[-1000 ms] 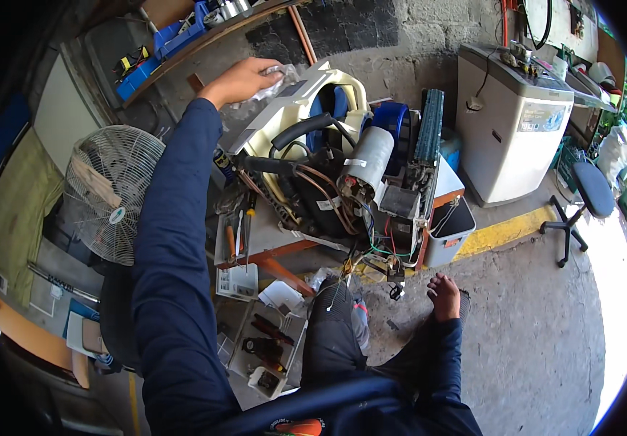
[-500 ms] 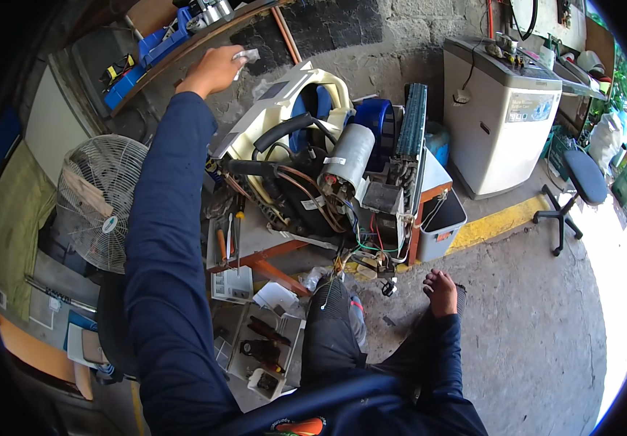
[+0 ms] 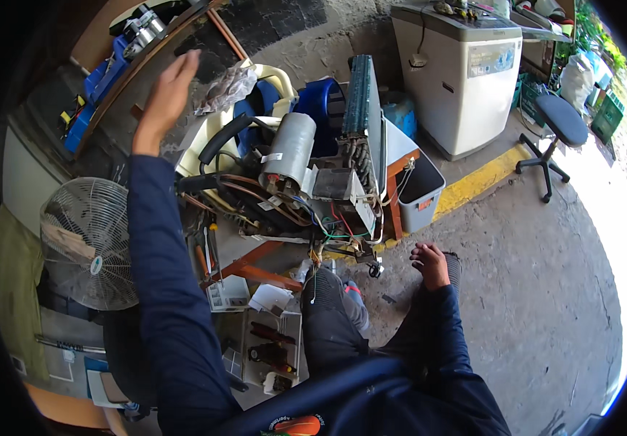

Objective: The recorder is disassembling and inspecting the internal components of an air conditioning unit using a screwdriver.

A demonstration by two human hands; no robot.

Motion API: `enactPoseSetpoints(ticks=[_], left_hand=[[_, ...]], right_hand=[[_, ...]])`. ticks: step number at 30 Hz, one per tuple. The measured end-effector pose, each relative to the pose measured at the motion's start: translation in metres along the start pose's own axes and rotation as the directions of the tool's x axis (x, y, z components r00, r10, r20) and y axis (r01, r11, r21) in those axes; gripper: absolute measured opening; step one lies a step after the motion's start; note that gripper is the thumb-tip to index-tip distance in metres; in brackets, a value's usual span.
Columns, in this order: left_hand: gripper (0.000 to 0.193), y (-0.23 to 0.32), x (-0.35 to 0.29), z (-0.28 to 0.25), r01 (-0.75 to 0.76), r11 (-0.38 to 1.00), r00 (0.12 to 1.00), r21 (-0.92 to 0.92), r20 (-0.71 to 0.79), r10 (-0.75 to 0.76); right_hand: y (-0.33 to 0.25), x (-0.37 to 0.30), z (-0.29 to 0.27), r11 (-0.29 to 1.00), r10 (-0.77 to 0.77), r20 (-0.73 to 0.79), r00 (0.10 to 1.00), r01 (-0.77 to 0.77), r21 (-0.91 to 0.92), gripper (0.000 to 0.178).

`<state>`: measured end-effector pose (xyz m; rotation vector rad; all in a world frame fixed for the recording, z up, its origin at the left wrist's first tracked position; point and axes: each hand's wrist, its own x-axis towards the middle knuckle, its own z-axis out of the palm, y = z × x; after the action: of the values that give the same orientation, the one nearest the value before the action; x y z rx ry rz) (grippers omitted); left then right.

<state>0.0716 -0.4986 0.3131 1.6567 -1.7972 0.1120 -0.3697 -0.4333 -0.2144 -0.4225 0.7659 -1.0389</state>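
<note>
Grey crumpled plastic, a rag-like wad [image 3: 227, 86], lies on the cream housing [image 3: 273, 76] of the stripped air-conditioner unit [image 3: 284, 182], just beside our raised left hand [image 3: 164, 98]. That hand is open, fingers straight and held close together, palm turned toward the wad; we hold nothing in it, and whether the fingertips touch the wad we cannot tell. Our dark blue sleeve [image 3: 157, 276] runs up from the lower edge to the wrist.

Our right hand [image 3: 429, 263] rests on our right knee, fingers loosely curled, empty. It is well apart from the unit.

On the unit we see a grey metal cylinder [image 3: 288, 152] tilted among copper pipes [image 3: 233, 189], a black hose [image 3: 222, 138] arching over them, and coloured wires [image 3: 331, 225] hanging at the front. A finned coil [image 3: 360, 102] stands upright at its right side, with a blue tub [image 3: 324, 102] behind.

Left of our arm stands a white fan [image 3: 84, 240]. Below the unit, between fan and our knees, lies a tray [image 3: 273, 349] with tools. A grey bin [image 3: 419, 192] sits right of the unit, near a yellow kerb stripe [image 3: 480, 182]. Further back stand a white washing machine [image 3: 466, 80] and a blue stool [image 3: 560, 123]. A wooden shelf [image 3: 121, 58] with blue bins runs along the wall above our left hand.
</note>
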Motion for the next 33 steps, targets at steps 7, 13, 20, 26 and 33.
enactPoseSetpoints(ticks=[7, 13, 20, 26, 33], left_hand=[[0.032, 0.076, -0.255, 0.085, -0.209, 0.969, 0.475, -0.134, -0.88, -0.019], [0.045, 0.008, -0.375, 0.239, 0.553, -0.04, 0.381, -0.832, 0.295, -0.876], [0.041, -0.027, -0.358, 0.271, 0.354, -0.294, 0.686, -0.888, 0.46, -0.564], [0.032, -0.025, -0.366, 0.266, 0.258, -0.255, 0.835, -0.932, 0.347, -0.427], [0.023, -0.017, -0.352, 0.305, 0.332, -0.13, 0.825, -0.934, 0.354, -0.44]], right_hand=[[0.001, 0.009, 0.031, 0.981, 0.029, -0.037, 0.999, -0.035, -0.192, 0.02], [-0.014, 0.031, 0.071, 0.939, 0.017, 0.119, 0.993, 0.025, -0.344, 0.029], [-0.073, 0.065, 0.165, 0.887, -0.298, 0.24, 0.924, 0.361, -0.289, 0.035], [-0.065, 0.09, 0.172, 0.692, -0.371, 0.388, 0.844, 0.53, -0.491, 0.04], [-0.038, 0.23, -0.025, 0.984, -0.159, 0.365, 0.917, 0.175, -0.012, 0.045]])
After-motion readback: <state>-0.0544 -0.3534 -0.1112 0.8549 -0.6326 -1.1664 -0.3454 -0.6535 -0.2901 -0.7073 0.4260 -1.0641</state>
